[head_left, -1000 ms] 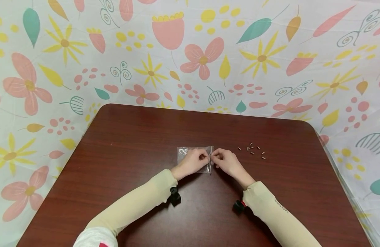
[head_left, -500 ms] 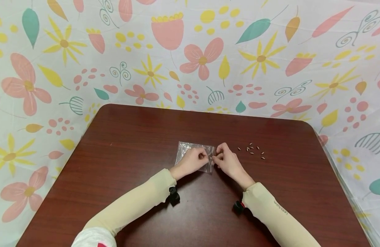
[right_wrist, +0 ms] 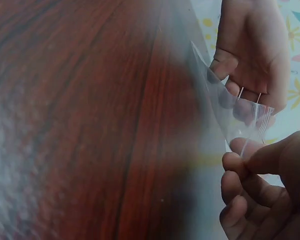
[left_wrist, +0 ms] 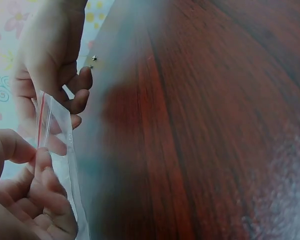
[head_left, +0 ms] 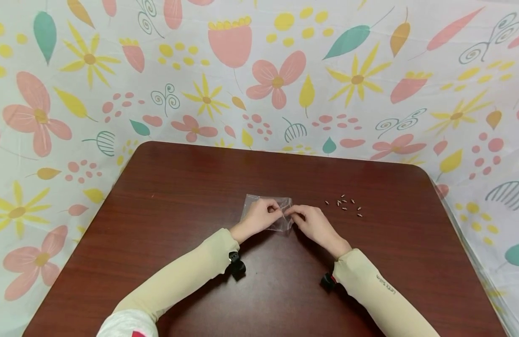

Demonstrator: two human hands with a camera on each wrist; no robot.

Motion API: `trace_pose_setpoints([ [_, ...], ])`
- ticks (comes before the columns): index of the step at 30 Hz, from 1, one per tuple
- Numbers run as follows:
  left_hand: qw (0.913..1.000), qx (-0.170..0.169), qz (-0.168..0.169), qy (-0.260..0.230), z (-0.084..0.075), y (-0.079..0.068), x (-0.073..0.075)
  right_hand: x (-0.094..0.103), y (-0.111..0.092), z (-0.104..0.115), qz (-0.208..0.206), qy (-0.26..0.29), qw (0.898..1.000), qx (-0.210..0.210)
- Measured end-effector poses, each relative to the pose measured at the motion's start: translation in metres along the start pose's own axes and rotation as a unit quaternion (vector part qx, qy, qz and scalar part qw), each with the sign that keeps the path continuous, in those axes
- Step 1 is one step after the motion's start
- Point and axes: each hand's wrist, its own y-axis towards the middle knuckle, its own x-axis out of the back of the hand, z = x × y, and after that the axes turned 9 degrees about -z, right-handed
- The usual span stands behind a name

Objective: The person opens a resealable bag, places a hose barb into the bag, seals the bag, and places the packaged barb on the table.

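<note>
A small clear zip-lock bag (head_left: pixel 279 226) is held between the two hands over the middle of the table. My left hand (head_left: pixel 259 217) pinches it near the opening between thumb and index finger. Across from it, my right hand (head_left: pixel 316 225) pinches the opening's right edge. In the left wrist view a red line runs along the bag's zip strip (left_wrist: pixel 43 120), beside the left fingertips (left_wrist: pixel 42 159). The right wrist view has the bag's mouth (right_wrist: pixel 260 117) stretched between both hands, its plastic see-through, with the right thumb (right_wrist: pixel 270 157) pressed on it.
Several tiny metal pieces (head_left: pixel 344 208) lie scattered on the brown table (head_left: pixel 192 187), right of the right hand. A flower-printed cloth (head_left: pixel 158 70) hangs behind the table. Each wrist bears a small black camera (head_left: pixel 237 267).
The bag has shifted and turned slightly, and its opening end is now bent between the hands. The right index finger, raised half a second ago, has come down to the bag's edge.
</note>
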Motion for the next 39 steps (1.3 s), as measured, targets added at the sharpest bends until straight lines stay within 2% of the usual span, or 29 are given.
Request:
trace_pose_setpoints([
  [4, 0.9999, -0.009, 0.001, -0.011, -0.001, -0.001, 0.001, 0.001, 0.000, -0.001, 0.019, -0.004, 1.000, 0.010],
  [11, 0.9972, -0.058, 0.044, -0.018, 0.000, -0.003, 0.005, 0.004, 0.000, -0.007, 0.039, 0.052, 0.998, 0.000],
  [17, 0.9928, -0.075, 0.087, 0.034, 0.003, -0.001, 0.010, 0.004, 0.001, -0.010, 0.058, 0.092, 0.994, -0.021],
  [22, 0.9826, -0.083, 0.139, 0.090, 0.005, -0.001, 0.011, 0.006, 0.001, -0.009, 0.069, 0.109, 0.991, -0.019],
  [24, 0.9797, -0.092, 0.150, 0.096, 0.006, -0.001, 0.010, 0.007, 0.001, -0.009, 0.071, 0.117, 0.990, -0.019],
  [31, 0.9753, -0.108, 0.152, 0.119, 0.005, -0.002, 0.004, 0.010, 0.000, -0.009, 0.081, 0.140, 0.987, -0.014],
  [39, 0.9768, -0.110, 0.127, 0.133, 0.002, -0.002, 0.005, 0.013, -0.001, -0.006, 0.060, 0.093, 0.994, 0.004],
])
